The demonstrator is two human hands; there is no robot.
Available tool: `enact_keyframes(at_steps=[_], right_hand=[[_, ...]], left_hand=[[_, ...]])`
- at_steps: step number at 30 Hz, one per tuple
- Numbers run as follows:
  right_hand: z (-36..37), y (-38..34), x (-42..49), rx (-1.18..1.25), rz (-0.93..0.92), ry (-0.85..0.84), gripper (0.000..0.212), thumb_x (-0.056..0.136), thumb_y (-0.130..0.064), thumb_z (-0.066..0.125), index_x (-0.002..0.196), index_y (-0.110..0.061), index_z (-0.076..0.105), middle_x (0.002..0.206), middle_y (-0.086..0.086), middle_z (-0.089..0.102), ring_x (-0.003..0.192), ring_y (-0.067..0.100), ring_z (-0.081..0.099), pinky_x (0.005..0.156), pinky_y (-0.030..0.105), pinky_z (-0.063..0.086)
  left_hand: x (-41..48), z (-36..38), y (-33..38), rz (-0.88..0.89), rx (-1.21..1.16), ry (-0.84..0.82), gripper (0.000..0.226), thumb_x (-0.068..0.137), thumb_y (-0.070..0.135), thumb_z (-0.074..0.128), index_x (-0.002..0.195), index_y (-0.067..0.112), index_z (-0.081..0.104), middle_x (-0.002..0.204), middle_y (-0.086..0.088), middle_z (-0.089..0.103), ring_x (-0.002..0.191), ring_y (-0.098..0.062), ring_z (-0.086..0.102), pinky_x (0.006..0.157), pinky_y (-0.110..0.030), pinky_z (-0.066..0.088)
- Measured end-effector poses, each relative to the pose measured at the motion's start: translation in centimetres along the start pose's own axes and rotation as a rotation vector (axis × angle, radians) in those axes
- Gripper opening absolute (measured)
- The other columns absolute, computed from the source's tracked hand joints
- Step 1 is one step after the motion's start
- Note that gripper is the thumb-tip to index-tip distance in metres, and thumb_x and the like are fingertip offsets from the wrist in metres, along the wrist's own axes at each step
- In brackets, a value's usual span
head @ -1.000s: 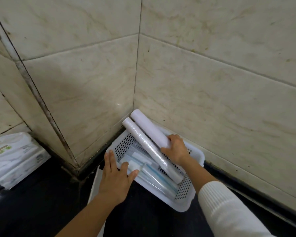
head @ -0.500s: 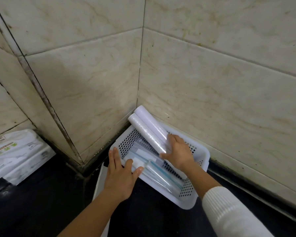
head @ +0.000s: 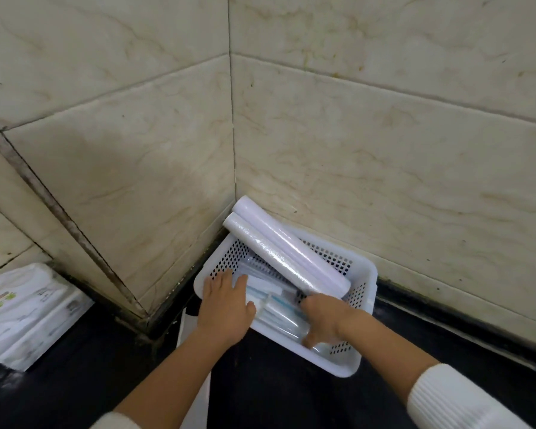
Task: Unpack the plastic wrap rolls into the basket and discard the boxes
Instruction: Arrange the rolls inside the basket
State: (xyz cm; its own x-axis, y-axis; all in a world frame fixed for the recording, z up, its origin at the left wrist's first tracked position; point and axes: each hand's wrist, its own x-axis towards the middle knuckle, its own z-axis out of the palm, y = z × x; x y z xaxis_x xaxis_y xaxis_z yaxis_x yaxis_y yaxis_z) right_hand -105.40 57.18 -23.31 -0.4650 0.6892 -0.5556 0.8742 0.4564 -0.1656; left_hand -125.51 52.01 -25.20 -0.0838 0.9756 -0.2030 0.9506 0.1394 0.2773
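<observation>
White perforated plastic forms the basket (head: 364,292), which sits on a dark counter (head: 276,394) in the corner of a beige tiled wall (head: 384,150). Two rolls (head: 287,252) lie side by side across it, their far ends jutting over the rim toward the corner. Clear-wrapped packets (head: 279,311) fill the bottom. The left hand (head: 226,308) rests flat and open on the near-left rim. The right hand (head: 325,320) reaches in among the packets, fingers curled; I cannot tell whether it grips anything. Wrapped packs (head: 25,311) lie at far left.
</observation>
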Motion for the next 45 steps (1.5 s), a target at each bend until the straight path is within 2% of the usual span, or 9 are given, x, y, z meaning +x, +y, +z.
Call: enact_keyframes(at_steps=[2,7,14,20,30,35,39,42,45], right_hand=[[1.0,-0.1,0.4,-0.088,0.074,-0.014,0.047,0.073,-0.038,0.077,0.110,-0.012,0.062,0.112,0.006,0.065,0.096,0.023,0.061,0.084,0.031,0.050],[2.7,-0.5,1.3,-0.226,0.046,0.083,0.040,0.085,-0.032,0.062,0.117,-0.009,0.057,0.118,0.012,0.062,0.107,0.029,0.059,0.097,0.038,0.048],[2.1,0.4,1.0,0.096,0.063,0.085,0.016,0.090,-0.019,0.056,0.102,-0.011,0.062,0.108,0.010,0.067,0.096,0.025,0.063,0.074,0.025,0.044],[-2.5,2.6,-2.0,0.525,0.059,0.245,0.007,0.091,-0.025,0.053,0.095,-0.019,0.054,0.081,-0.002,0.061,0.065,0.010,0.060,0.055,0.022,0.048],[-2.7,2.7,-1.4,0.525,0.133,0.366,0.014,0.089,-0.029,0.054,0.088,-0.015,0.052,0.084,0.004,0.060,0.075,0.023,0.059,0.068,0.035,0.050],[-2.9,1.7,-0.4,0.499,0.125,0.394,0.014,0.087,-0.034,0.054,0.090,-0.021,0.048,0.079,-0.005,0.055,0.069,0.012,0.054,0.057,0.030,0.043],[-3.4,0.8,0.4,0.454,0.107,0.418,0.020,0.086,-0.035,0.056,0.095,-0.019,0.048,0.087,0.001,0.058,0.074,0.018,0.055,0.054,0.027,0.040],[-2.8,-1.1,1.6,0.407,0.074,0.399,0.027,0.086,-0.039,0.059,0.100,-0.018,0.048,0.093,0.003,0.059,0.078,0.019,0.053,0.055,0.027,0.037],[-1.6,-3.7,3.5,0.387,0.036,0.365,0.043,0.086,-0.038,0.062,0.119,-0.013,0.050,0.108,0.009,0.066,0.084,0.021,0.056,0.068,0.031,0.045]], left_hand=[[1.6,-0.7,0.4,0.004,-0.082,-0.077,0.063,0.092,0.022,0.047,0.149,0.024,0.020,0.156,-0.014,0.018,0.139,-0.030,0.024,0.114,-0.044,0.026],[5.2,-0.8,0.7,0.062,0.002,-0.215,0.083,0.084,0.005,0.054,0.148,0.041,0.016,0.155,-0.013,0.009,0.114,-0.032,0.051,0.093,-0.039,0.049],[7.7,0.7,0.2,0.075,0.071,-0.323,0.069,0.084,0.008,0.060,0.143,0.035,0.036,0.148,-0.013,0.017,0.108,-0.032,0.055,0.087,-0.033,0.050],[7.8,1.0,-0.5,0.097,0.040,-0.418,0.080,0.076,0.021,0.074,0.142,0.043,0.033,0.150,-0.010,0.015,0.124,-0.033,0.041,0.102,-0.039,0.043],[6.2,1.7,3.1,0.243,-0.180,-0.570,0.067,0.078,0.015,0.075,0.138,0.027,0.048,0.142,-0.004,0.039,0.123,-0.022,0.046,0.099,-0.027,0.040],[5.5,0.7,2.9,0.229,-0.377,-0.569,0.057,0.086,0.016,0.066,0.139,0.022,0.047,0.134,-0.004,0.052,0.114,-0.018,0.055,0.093,-0.025,0.046],[5.2,-1.4,-0.1,0.205,-0.370,-0.442,0.040,0.091,0.018,0.060,0.130,0.024,0.058,0.130,0.000,0.057,0.112,-0.016,0.057,0.095,-0.028,0.047],[4.4,-2.3,-2.1,0.158,-0.162,0.004,0.032,0.090,0.010,0.052,0.118,0.020,0.064,0.122,-0.004,0.059,0.113,-0.020,0.051,0.089,-0.033,0.050],[3.0,-1.7,-3.8,0.097,-0.122,0.354,0.043,0.087,0.007,0.053,0.129,0.014,0.052,0.134,-0.008,0.048,0.122,-0.023,0.039,0.095,-0.037,0.045]])
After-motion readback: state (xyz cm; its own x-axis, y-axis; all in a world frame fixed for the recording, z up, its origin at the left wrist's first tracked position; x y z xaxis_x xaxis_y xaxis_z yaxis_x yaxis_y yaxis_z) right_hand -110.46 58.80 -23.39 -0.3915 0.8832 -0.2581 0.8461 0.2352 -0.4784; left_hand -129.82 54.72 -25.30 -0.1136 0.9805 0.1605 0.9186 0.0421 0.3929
